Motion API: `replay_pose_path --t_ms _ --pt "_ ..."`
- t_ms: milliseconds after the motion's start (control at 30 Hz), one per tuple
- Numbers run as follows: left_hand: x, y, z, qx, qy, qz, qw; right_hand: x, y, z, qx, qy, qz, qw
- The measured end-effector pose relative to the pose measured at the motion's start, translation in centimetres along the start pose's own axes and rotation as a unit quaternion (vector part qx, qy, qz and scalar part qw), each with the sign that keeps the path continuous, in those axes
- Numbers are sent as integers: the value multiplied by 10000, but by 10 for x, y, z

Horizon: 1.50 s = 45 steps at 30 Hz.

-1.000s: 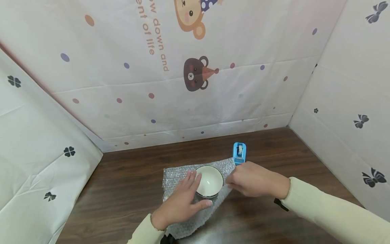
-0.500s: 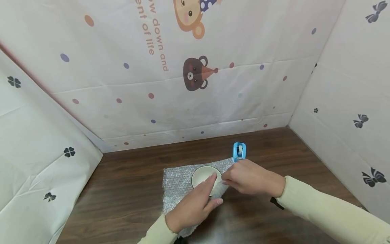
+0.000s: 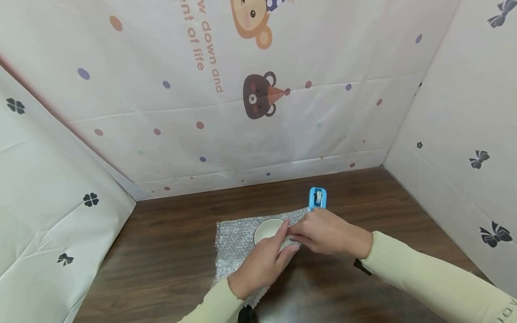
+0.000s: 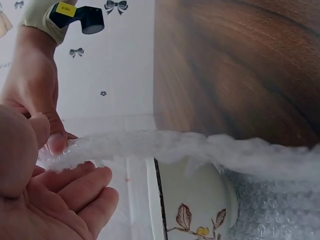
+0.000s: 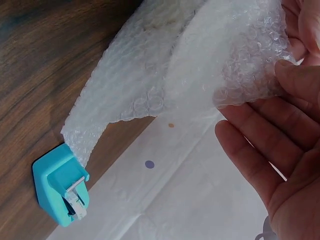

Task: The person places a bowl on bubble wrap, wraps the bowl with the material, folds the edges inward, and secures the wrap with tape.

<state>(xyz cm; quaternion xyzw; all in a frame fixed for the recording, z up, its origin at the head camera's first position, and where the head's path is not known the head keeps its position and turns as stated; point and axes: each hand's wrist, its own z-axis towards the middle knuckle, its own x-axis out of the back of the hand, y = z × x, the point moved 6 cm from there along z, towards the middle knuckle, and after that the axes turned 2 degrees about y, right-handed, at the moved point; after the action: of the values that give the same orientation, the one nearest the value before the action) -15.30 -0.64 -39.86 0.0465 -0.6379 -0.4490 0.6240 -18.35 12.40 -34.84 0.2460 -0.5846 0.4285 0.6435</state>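
A cream bowl (image 3: pixel 266 229) with a dark rim stands on a sheet of bubble wrap (image 3: pixel 233 244). In the left wrist view its outer side (image 4: pixel 192 200) shows brown leaves and yellow berries. My right hand (image 3: pixel 329 233) pinches a lifted edge of the wrap between thumb and fingers, at the bowl's right side. Reaching across the bowl, my left hand (image 3: pixel 260 264) has its fingers nearly straight and close to the right fingertips, by that same edge. A blue tape dispenser (image 3: pixel 317 197) lies beyond my right hand, at the far right corner of the wrap.
The brown wooden table (image 3: pixel 169 251) extends on both sides of the wrap. A patterned white cloth wall (image 3: pixel 226 148) rises behind it, with further cloth walls at left and right.
My right hand has drawn the wrap's right edge up and leftward against the bowl. My left hand has moved rightward from the bowl's left side to meet it. Bowl and dispenser stay about where they were.
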Motion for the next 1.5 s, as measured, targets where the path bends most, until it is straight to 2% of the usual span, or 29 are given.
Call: replay_pose_path --t_ms 300,533,733,933,1167,1500 --pt "9 8 4 -216 906 352 9950 -2 0 4 -49 115 139 9998" --pt "24 12 6 -409 1759 206 9833 -3 2 7 -86 219 159 9996" --pt "33 16 4 -736 2237 333 9713 -3 2 8 -45 376 214 9991" --pt "35 11 7 -566 2222 266 9730 -5 7 7 -158 466 402 9980" --pt "32 -1 11 -82 1885 -218 9818 -10 14 6 -198 617 611 9960" --pt "38 -19 14 381 1818 -268 9822 -20 21 1 -528 510 774 9943"
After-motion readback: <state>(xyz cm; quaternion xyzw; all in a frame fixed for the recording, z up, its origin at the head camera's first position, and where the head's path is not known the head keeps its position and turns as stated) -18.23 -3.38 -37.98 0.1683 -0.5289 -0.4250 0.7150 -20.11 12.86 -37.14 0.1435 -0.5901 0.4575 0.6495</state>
